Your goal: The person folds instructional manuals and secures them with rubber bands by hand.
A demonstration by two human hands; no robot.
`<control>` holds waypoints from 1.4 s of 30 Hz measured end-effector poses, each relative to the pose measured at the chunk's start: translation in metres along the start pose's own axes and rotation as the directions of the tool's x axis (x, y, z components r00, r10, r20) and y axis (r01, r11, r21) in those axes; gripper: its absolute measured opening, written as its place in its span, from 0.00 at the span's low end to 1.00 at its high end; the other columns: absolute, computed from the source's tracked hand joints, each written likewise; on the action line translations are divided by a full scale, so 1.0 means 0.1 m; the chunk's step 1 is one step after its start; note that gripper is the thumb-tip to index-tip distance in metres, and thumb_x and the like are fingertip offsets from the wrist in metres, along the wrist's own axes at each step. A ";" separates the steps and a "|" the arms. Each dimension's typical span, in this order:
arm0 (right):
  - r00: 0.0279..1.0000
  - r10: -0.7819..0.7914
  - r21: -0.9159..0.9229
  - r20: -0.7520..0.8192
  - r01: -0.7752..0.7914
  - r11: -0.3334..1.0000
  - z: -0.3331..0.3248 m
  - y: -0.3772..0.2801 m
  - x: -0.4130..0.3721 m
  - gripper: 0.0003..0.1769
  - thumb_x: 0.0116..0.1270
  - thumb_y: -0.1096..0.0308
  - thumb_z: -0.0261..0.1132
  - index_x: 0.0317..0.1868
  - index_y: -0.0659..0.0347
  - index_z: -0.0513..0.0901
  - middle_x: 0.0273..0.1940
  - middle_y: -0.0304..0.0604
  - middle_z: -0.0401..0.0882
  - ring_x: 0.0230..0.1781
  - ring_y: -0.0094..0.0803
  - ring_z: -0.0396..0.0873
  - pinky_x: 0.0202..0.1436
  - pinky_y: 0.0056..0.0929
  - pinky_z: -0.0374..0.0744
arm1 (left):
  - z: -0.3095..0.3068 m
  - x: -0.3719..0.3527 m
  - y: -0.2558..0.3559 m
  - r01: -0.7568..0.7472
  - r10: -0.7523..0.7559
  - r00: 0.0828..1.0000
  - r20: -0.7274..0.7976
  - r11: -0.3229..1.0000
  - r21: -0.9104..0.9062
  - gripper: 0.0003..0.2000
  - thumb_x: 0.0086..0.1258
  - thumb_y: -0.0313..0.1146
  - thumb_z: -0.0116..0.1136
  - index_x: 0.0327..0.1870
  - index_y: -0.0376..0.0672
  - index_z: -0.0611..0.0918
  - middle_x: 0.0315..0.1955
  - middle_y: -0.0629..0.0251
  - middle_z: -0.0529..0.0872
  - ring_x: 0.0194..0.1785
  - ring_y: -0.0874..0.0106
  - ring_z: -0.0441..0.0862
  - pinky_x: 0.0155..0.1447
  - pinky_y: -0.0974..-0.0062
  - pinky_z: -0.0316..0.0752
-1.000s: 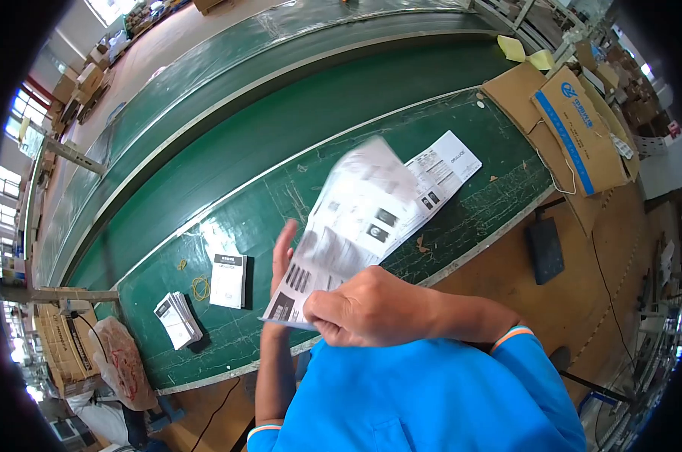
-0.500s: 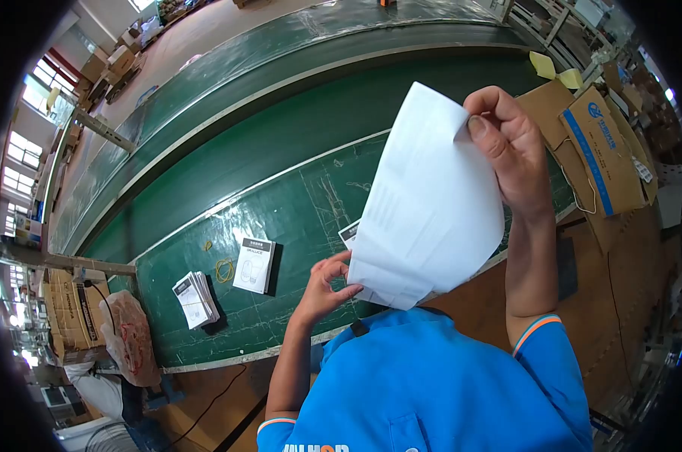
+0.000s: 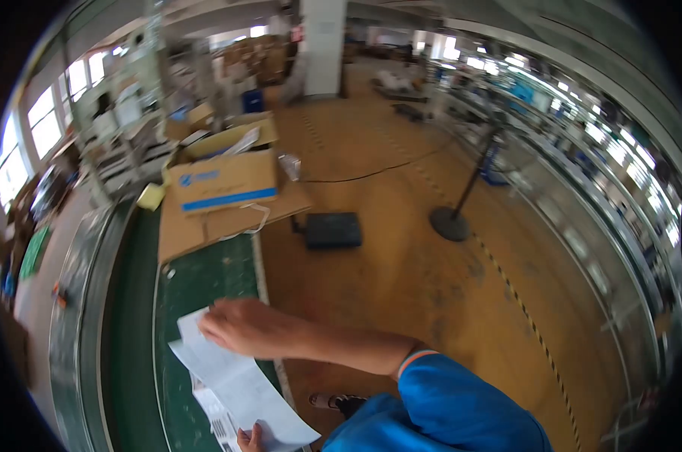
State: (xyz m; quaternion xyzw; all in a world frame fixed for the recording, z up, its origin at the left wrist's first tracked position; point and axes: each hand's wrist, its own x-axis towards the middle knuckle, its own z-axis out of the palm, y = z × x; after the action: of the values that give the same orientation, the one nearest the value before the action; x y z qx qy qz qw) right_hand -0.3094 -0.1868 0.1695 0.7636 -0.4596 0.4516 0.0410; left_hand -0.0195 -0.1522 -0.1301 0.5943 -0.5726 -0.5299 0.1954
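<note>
My right hand point(image 3: 243, 328) grips the top edge of a large white paper sheet point(image 3: 235, 384), held low over the near edge of the green table point(image 3: 198, 286). Only the fingertips of my left hand point(image 3: 249, 437) show at the bottom of the view, pinching the sheet's lower edge. A printed leaflet point(image 3: 214, 423) peeks out from under the sheet. My blue sleeve with its orange cuff fills the bottom right.
An open cardboard box point(image 3: 220, 181) with a blue stripe sits on flattened cardboard at the table's far end, a yellow pad point(image 3: 151, 197) beside it. On the brown floor are a black flat device point(image 3: 333, 230), a cable and a post stand point(image 3: 450, 222). Shelving lines the right side.
The view has swung right, toward the table's end and the floor. My right hand has brought the white sheet down from head height to just above the table edge.
</note>
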 end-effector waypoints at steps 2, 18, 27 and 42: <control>0.994 -0.024 -0.194 0.102 0.044 0.980 -0.17 0.00 -0.47 0.08 0.54 0.73 0.56 0.23 0.62 0.64 0.19 0.43 0.66 0.22 0.39 0.71 0.26 0.35 0.72 | 0.21 0.04 0.37 -0.017 0.046 0.992 0.118 0.971 -0.238 0.25 0.63 0.38 0.53 0.55 0.27 0.66 0.51 0.51 0.73 0.54 0.64 0.69 0.58 0.69 0.64; 0.973 0.229 -0.151 0.017 -0.223 0.963 -0.49 0.23 -2.55 0.09 0.52 0.70 0.56 0.33 0.66 0.73 0.40 0.48 0.74 0.49 0.42 0.72 0.51 0.35 0.70 | 2.14 0.35 1.94 0.321 0.078 0.766 0.638 0.813 -0.485 0.18 0.65 0.32 0.44 0.53 0.31 0.69 0.48 0.51 0.75 0.47 0.60 0.75 0.51 0.66 0.72; 0.937 0.349 -0.142 -0.033 -0.350 0.926 -0.83 0.31 -2.83 0.09 0.52 0.74 0.58 0.35 0.67 0.73 0.47 0.50 0.72 0.56 0.43 0.66 0.57 0.36 0.66 | 2.57 0.58 2.14 0.460 0.067 0.587 0.807 0.792 -0.401 0.18 0.65 0.32 0.41 0.52 0.31 0.70 0.47 0.51 0.76 0.48 0.60 0.75 0.52 0.65 0.72; 0.887 0.461 -0.181 0.006 -0.452 0.873 -0.61 0.35 -2.36 0.14 0.57 0.67 0.57 0.43 0.66 0.75 0.51 0.51 0.70 0.52 0.44 0.69 0.54 0.37 0.68 | 2.17 0.52 2.56 0.653 0.107 0.440 0.892 0.643 -0.399 0.24 0.67 0.43 0.31 0.55 0.33 0.68 0.49 0.51 0.74 0.50 0.60 0.74 0.55 0.65 0.70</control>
State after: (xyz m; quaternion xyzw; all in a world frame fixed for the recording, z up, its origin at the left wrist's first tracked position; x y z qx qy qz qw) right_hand -0.4149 -0.0211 0.0215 0.6378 -0.6655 0.3876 -0.0112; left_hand -0.3369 -0.1858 -0.0147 0.2152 -0.2216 -0.9511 -0.0055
